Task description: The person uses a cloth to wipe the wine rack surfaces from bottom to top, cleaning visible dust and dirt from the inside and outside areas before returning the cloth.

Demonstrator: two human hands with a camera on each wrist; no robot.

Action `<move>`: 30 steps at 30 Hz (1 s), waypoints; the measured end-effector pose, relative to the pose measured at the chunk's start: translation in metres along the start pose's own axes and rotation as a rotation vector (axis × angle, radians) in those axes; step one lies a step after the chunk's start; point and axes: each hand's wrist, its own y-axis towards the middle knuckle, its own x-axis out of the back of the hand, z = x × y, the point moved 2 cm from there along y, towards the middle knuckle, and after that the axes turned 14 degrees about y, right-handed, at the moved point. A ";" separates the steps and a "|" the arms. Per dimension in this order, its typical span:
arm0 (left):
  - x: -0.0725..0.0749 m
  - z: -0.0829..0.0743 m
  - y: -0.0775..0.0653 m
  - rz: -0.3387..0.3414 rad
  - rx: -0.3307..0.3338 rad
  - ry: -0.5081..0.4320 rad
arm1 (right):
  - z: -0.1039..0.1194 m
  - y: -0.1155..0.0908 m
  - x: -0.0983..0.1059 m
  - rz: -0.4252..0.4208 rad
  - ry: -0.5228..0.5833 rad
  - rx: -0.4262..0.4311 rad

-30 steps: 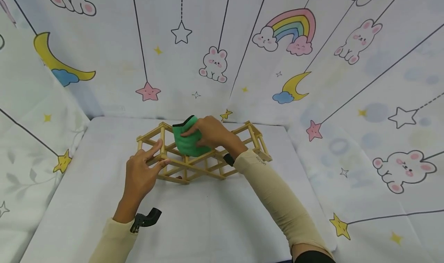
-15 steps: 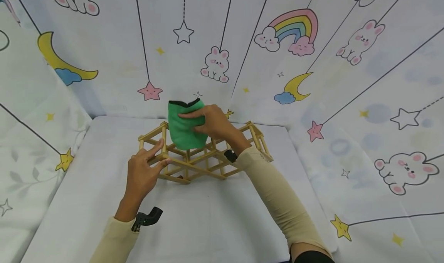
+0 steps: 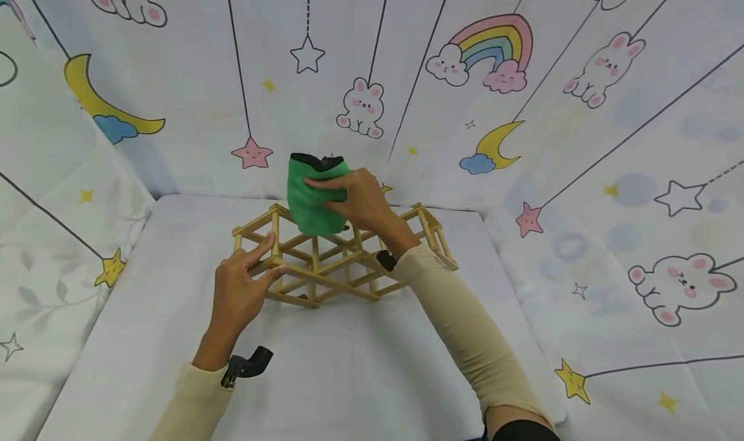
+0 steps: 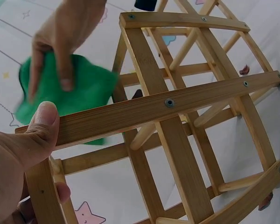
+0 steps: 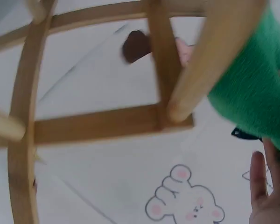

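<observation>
My left hand (image 3: pixel 241 292) grips the near left end of a folding wooden rack (image 3: pixel 316 276), thumb on one slat and fingers behind it. Dowels and riveted slats show close up on the rack (image 4: pixel 116 116) in the left wrist view. My right hand (image 3: pixel 369 202) pinches a green cloth (image 3: pixel 314 202) with a black edge, held over the rack's back left part. The cloth (image 4: pixel 91 88) looks blurred in the left wrist view. At the right wrist view's edge, fluffy pile shows on the cloth (image 5: pixel 252 88), beside a dowel.
The rack stands on a white-covered table (image 3: pixel 325 376), near its back edge. Behind it rises a white printed backdrop (image 3: pixel 192 92) with stars, moons and rabbits. A small dark brown piece (image 3: pixel 303 297) shows low in the rack. Black camera mounts (image 3: pixel 247 367) sit on the wrists.
My right hand has lifted the green cloth up and away from the rack's slats, its black edge now higher against the backdrop. My left hand keeps its grip on the rack.
</observation>
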 end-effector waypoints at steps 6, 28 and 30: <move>0.001 0.003 -0.002 0.004 0.008 -0.017 | 0.006 -0.001 -0.013 0.355 -0.226 -0.063; -0.007 -0.007 -0.004 -0.017 0.048 -0.039 | 0.065 -0.014 -0.002 -0.394 0.193 -0.251; -0.008 -0.009 -0.005 -0.036 0.054 -0.047 | 0.067 -0.012 -0.016 -0.304 0.119 -0.263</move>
